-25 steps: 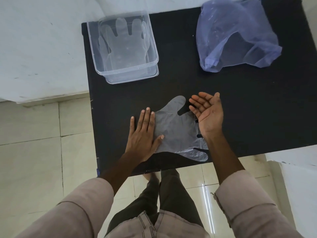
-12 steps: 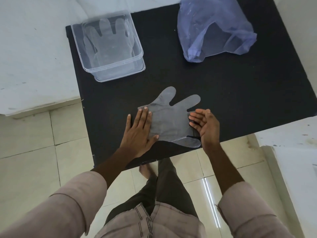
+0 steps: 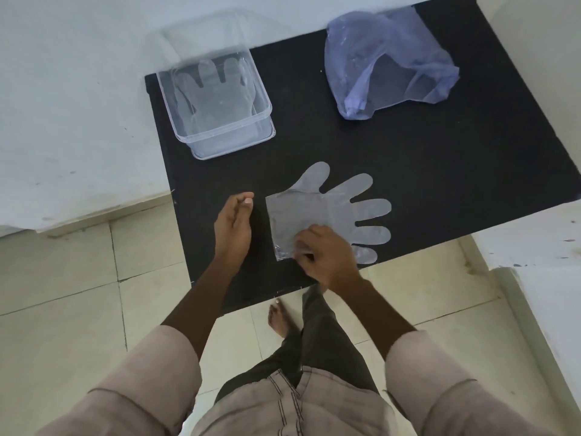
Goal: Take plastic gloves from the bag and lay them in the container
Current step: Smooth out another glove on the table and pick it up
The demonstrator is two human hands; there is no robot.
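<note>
A clear plastic glove lies flat on the black table, near the front edge, its cuff toward the person's left and its fingers spread out to the right. The right hand sits on the cuff's near corner, knuckles up and fingers curled down onto the plastic, pinching it at that corner. The left hand is just beside the cuff, not touching it, on edge with the fingers loosely bent and holding nothing. Farther back on the left stands the clear container, with another glove laid flat inside it, fingers pointing away. At the back right, well apart from the container, the pale blue bag lies crumpled with its mouth toward the front. Below the table edge there's tiled floor and a bare foot.
</note>
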